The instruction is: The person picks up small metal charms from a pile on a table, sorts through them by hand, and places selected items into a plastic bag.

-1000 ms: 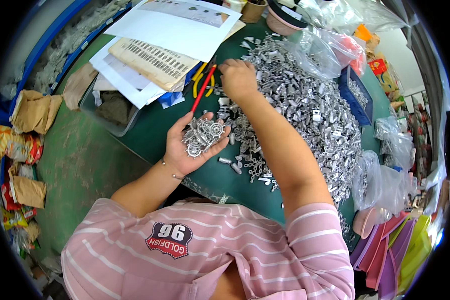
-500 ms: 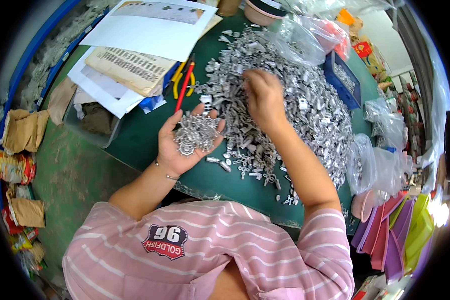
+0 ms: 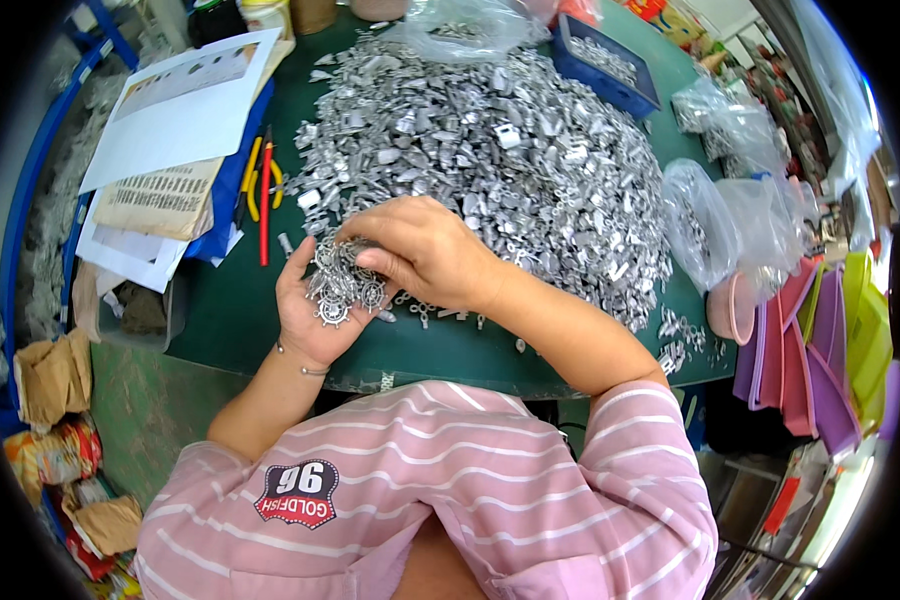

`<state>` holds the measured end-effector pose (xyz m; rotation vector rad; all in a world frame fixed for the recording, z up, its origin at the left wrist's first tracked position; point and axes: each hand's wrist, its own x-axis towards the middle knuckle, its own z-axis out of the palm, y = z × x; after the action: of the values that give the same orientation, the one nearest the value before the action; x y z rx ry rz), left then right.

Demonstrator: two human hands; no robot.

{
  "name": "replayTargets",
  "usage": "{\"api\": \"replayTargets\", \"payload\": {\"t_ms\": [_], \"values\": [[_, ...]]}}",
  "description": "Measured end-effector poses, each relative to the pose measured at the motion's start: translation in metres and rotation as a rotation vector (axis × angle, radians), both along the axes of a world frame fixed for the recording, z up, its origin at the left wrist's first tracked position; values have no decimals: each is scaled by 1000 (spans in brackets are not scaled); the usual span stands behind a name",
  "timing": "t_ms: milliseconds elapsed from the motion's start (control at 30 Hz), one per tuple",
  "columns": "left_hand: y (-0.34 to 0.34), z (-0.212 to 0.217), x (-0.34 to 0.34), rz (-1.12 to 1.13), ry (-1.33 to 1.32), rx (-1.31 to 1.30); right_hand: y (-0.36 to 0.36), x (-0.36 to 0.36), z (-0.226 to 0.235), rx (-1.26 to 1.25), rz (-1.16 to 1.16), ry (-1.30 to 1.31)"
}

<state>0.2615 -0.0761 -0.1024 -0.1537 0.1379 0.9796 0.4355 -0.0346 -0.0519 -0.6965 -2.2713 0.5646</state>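
Note:
My left hand (image 3: pixel 310 330) is cupped palm up near the table's front edge. Heaped in it are several small silver ship-wheel charms (image 3: pixel 335 275), round with knobbed rims. My right hand (image 3: pixel 425 250) reaches over this heap with bent fingers, thumb and fingertips at the charms. What lies between those fingertips is hidden by the hand. Beyond both hands spreads a large pile of small silver metal parts (image 3: pixel 490 140) in mixed shapes. A few loose pieces lie along its near edge, beside my hands.
Left of the pile lie a red pen (image 3: pixel 265 210), yellow-handled pliers (image 3: pixel 253 185) and stacked papers (image 3: pixel 180 110). A blue bin (image 3: pixel 610 85) of metal parts stands at the far right. Clear plastic bags (image 3: pixel 705 215), a pink bowl (image 3: pixel 730 312) and coloured trays (image 3: pixel 785 350) line the right side.
My right hand has come from the pile back to my left hand and now covers part of the charms. The view has shifted, so the table appears turned and farther up.

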Motion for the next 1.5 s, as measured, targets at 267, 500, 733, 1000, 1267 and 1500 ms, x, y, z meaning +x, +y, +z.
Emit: {"api": "replayTargets", "payload": {"t_ms": [267, 500, 733, 1000, 1267, 1500], "values": [[-2, 5, 18, -123, -160, -62, -12, 103, -37, 333, -772, -462], [1, 15, 29, -169, -149, -47, -13, 148, -22, 323, -801, -87], [-3, 22, 41, -209, -124, -55, 14, 196, -33, 399, -1026, -166], [-2, 26, 44, -190, -71, -57, -9, 143, -32, 136, -956, -157], [-3, 27, 38, -181, -86, -65, -1, 157, -21, -716, -688, 638], [-2, 25, 36, -170, -115, -75, 32, 118, -1, -322, -838, -219]]}}
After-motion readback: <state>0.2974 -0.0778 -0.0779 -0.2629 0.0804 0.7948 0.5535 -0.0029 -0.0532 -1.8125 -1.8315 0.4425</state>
